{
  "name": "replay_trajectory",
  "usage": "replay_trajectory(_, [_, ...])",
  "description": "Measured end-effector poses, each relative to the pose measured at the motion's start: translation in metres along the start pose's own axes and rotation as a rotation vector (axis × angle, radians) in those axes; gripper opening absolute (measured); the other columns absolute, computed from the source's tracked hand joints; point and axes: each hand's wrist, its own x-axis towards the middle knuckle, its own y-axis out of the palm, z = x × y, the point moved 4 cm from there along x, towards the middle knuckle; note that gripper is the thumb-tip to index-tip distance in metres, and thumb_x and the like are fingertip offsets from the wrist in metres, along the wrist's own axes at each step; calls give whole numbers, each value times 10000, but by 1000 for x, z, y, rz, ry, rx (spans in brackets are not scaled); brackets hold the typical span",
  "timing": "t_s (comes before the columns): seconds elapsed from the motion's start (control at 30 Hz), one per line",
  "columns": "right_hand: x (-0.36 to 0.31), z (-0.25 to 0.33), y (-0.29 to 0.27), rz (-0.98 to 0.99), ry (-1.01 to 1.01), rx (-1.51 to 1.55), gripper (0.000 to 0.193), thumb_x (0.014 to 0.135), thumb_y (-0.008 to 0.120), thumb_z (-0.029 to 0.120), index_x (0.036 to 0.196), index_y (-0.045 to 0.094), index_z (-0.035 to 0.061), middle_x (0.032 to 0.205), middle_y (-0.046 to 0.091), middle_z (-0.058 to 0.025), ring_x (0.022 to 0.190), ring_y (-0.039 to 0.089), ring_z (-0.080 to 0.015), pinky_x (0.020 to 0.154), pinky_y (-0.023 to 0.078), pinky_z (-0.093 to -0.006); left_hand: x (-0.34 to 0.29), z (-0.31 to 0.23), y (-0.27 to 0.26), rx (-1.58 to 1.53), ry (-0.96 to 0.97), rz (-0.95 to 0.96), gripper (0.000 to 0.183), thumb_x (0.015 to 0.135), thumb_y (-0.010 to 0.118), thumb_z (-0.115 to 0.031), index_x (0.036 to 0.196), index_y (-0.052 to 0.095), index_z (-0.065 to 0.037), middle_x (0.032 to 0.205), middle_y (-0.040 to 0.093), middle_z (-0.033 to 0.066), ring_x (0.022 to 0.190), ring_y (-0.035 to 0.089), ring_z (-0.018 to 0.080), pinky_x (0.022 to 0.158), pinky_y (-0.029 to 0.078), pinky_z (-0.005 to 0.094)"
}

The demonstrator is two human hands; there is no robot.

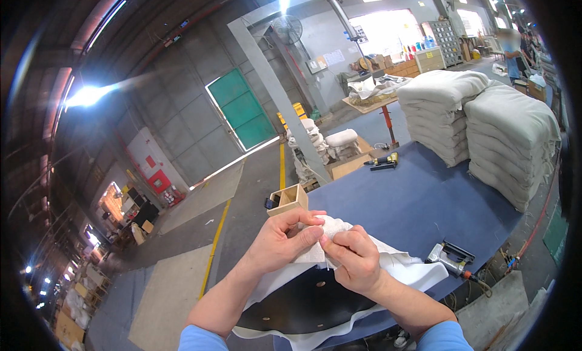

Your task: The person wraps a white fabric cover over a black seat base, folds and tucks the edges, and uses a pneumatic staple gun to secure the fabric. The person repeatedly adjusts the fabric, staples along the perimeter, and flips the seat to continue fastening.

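Between both hands (318,249), white cloth (400,267).

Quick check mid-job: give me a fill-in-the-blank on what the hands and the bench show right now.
1. Both hands, the left hand and the right hand, pinch a piece of white ____.
2. The table is covered in ____ material.
3. The staple gun lies to the person's ____ of the hands.
4. The small wooden box stands ____ the hands, near the table's edge.

Missing words: fabric; blue; right; beyond
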Motion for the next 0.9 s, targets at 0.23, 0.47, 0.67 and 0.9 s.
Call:
replay_trajectory(0.23, [-15, 9, 3, 43, 6, -46, 350, 757, 834, 51, 1105, 807, 60, 958, 642, -17, 821, 590, -233, 804, 461, -394, 1, -1, -2, 4, 49, 29, 230, 1030, 755, -125, 1244, 714, -49, 1415, 683, 122, 1215, 657, 159, 1037, 553, 349])
replay_trajectory(0.47, [-22, 16, -15, 139, 74, -14, 365, 762, 869, 57, 1121, 810, 74, 1067, 683, -64, 923, 625, -279, 851, 503, -401, 7, -2, 2, 127, 52, -6, 244, 992, 765, -58, 1229, 709, -56, 1403, 683, 142, 1244, 640, 187, 1058, 534, 370])
replay_trajectory(0.67, [-98, -41, -132, 100, 401, -257, 313, 799, 733, -65, 1086, 759, 55, 1084, 736, -118, 1041, 704, -344, 851, 582, -446, -10, 1, -14, 87, 73, -108, 289, 932, 764, 3, 1209, 719, -68, 1433, 668, 194, 1244, 657, 227, 1063, 533, 380])
replay_trajectory(0.9, [-270, -164, -268, 769, 1212, -861, 358, 858, 702, 77, 1212, 662, 49, 1105, 691, -223, 1077, 678, -436, 932, 546, -537, -30, -2, -25, 45, 61, -147, 292, 937, 748, 9, 1217, 687, -52, 1458, 642, 212, 1255, 648, 226, 1077, 524, 378])
